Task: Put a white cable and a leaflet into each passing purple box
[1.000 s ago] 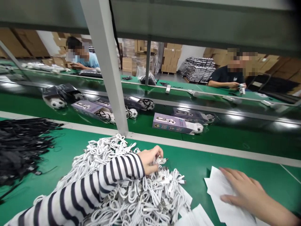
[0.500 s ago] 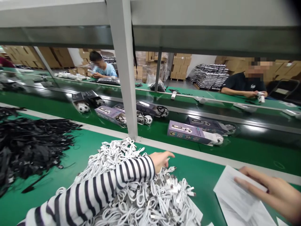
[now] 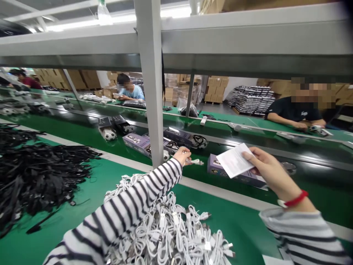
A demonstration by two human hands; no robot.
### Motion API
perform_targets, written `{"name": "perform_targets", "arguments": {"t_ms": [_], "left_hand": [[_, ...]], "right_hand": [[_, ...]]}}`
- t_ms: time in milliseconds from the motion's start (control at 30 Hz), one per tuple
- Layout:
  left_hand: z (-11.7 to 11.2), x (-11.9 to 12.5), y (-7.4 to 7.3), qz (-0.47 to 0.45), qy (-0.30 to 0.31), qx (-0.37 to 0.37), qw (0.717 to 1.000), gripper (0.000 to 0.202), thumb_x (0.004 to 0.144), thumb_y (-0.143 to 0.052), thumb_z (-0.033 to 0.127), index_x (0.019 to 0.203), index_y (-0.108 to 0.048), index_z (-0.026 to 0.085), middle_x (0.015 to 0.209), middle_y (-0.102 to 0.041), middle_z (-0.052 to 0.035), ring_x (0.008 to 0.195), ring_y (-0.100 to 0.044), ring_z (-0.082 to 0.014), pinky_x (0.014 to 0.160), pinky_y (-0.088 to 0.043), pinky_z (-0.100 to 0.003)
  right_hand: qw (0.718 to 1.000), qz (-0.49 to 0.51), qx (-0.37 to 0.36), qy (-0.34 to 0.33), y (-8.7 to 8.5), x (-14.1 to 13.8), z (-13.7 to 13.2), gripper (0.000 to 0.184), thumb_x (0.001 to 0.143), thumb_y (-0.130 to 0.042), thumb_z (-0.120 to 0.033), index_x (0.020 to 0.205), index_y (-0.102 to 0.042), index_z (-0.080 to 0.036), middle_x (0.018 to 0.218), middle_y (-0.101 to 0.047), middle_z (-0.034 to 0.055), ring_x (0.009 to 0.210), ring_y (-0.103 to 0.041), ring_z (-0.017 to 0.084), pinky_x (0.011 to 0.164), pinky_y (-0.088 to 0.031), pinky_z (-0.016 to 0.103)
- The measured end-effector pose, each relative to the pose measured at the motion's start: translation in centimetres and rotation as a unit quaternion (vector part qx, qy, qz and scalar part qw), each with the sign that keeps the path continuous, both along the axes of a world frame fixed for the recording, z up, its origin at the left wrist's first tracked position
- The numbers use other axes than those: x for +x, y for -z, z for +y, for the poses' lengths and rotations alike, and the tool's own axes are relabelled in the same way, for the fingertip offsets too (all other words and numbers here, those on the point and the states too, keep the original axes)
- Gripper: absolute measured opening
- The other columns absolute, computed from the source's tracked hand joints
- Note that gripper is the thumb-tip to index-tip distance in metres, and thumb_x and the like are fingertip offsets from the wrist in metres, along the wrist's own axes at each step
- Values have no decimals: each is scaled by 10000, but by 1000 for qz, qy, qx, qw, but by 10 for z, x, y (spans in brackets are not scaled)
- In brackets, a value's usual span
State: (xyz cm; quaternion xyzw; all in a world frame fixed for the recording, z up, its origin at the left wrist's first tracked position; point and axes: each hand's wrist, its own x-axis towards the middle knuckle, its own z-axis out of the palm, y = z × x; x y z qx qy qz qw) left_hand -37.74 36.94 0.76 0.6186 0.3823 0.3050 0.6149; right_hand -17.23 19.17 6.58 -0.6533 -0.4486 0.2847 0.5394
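My left hand point(image 3: 183, 155) is closed on a white USB cable point(image 3: 195, 161), whose plug end sticks out to the right over the conveyor. Below my striped sleeve lies a heap of coiled white USB cables point(image 3: 176, 232). In my right hand point(image 3: 263, 165) a folded white paper leaflet point(image 3: 234, 160) is pinched between thumb and fingers. The leaflet hangs above a purple printed box point(image 3: 213, 165) on the belt and hides part of it. Other purple boxes point(image 3: 136, 143) with soccer-ball-patterned ends lie farther left, partly behind the post.
A grey upright post point(image 3: 151, 92) stands before me, under a grey overhead shelf point(image 3: 248, 40). Black straps point(image 3: 49, 173) are piled at left. Across the green conveyor point(image 3: 110, 147) sit co-workers, one in blue point(image 3: 135, 92), one in black point(image 3: 289, 110). White paper point(image 3: 273, 260) lies at bottom right.
My left hand has risen from the cable heap with a cable in it and reached over the belt. My right hand has lifted the leaflet up and leftward from the stack of paper.
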Motion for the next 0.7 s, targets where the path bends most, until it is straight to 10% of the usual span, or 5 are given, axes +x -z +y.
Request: {"name": "perform_targets", "arguments": {"t_ms": [333, 533, 700], "left_hand": [[118, 126, -3, 131, -4, 188, 973, 327, 766, -597, 141, 1010, -379, 159, 683, -438, 44, 640, -493, -108, 638, -441, -249], [140, 150, 23, 196, 72, 330, 921, 267, 748, -546, 93, 983, -430, 144, 648, -470, 43, 660, -501, -139, 708, -394, -281], [132, 165, 15, 222, 135, 411, 874, 239, 771, -521, 124, 1002, -467, 146, 823, -561, -45, 748, -530, -162, 731, -385, -279]], "right_hand": [[986, 134, 61, 72, 62, 34, 36, 422, 650, -693, -551, 805, -505, -207, 491, -433, -73, 391, -336, 72, 367, -167, 179], [981, 152, 62, 108, 61, 51, 29, 411, 645, -699, -545, 790, -514, -208, 506, -451, -74, 394, -346, 61, 362, -156, 166], [980, 148, 54, 119, 66, 52, 25, 357, 686, -675, -508, 812, -529, -208, 525, -471, -69, 409, -358, 56, 367, -189, 156]]}}
